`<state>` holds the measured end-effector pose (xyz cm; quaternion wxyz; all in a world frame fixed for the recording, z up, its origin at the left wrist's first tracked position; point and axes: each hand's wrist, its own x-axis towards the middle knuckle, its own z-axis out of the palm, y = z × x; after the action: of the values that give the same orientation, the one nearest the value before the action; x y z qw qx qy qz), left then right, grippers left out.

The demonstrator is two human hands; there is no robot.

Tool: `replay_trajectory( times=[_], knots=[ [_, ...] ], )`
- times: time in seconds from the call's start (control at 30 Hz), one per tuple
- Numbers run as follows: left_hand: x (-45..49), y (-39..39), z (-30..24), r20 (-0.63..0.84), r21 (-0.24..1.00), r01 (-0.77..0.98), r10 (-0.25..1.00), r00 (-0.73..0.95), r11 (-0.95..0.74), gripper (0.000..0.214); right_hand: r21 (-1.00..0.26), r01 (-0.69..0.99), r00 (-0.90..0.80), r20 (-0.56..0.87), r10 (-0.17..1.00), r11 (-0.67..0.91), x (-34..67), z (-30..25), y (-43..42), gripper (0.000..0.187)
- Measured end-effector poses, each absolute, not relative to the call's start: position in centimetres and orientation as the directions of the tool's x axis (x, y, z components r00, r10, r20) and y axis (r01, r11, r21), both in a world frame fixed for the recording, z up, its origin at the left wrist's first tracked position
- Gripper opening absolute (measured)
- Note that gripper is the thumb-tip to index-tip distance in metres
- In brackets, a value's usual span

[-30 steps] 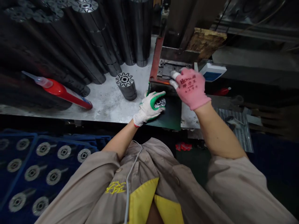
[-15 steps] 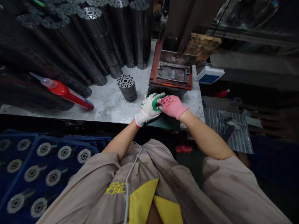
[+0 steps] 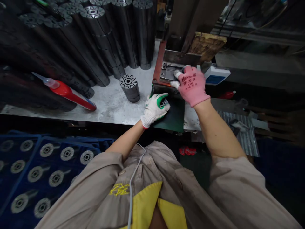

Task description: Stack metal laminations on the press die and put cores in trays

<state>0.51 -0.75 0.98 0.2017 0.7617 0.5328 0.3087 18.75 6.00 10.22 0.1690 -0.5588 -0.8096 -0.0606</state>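
My left hand (image 3: 155, 108), in a white and green glove, is wrapped around a small round metal rotor core (image 3: 164, 103) resting on a dark green mat (image 3: 175, 117) at the bench's front edge. My right hand (image 3: 189, 84), in a pink glove, reaches over the grey metal fixture (image 3: 169, 71) in the red-framed press, fingers curled and pinched on something I cannot make out. A single slotted rotor core (image 3: 129, 87) stands upright on the bench left of my hands.
Tall stacks of dark rotor cores (image 3: 95, 38) fill the back left. A red glue bottle (image 3: 65, 92) lies on the grey bench (image 3: 111, 105). Blue trays (image 3: 35, 171) hold several cores at lower left. A white and blue box (image 3: 217, 75) sits right of the press.
My right hand has gone from beside my left hand on the core back up to the press fixture. My left hand stays on the core.
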Motion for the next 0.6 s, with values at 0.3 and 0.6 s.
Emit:
replay_trajectory(
  times=[0.3, 0.6],
  knots=[
    [0.5, -0.4, -0.2, 0.286, 0.587, 0.696, 0.91, 0.299, -0.413, 0.072, -0.122, 0.918, -0.389, -0.097, 0.916, 0.377, 17.2, 7.5, -0.6, 0.034],
    [-0.8, 0.1, 0.8, 0.266, 0.621, 0.624, 0.877, 0.401, -0.474, 0.066, 0.149, 0.877, -0.359, -0.425, 0.831, 0.456, 12.2, 11.5, -0.9, 0.047]
  ],
)
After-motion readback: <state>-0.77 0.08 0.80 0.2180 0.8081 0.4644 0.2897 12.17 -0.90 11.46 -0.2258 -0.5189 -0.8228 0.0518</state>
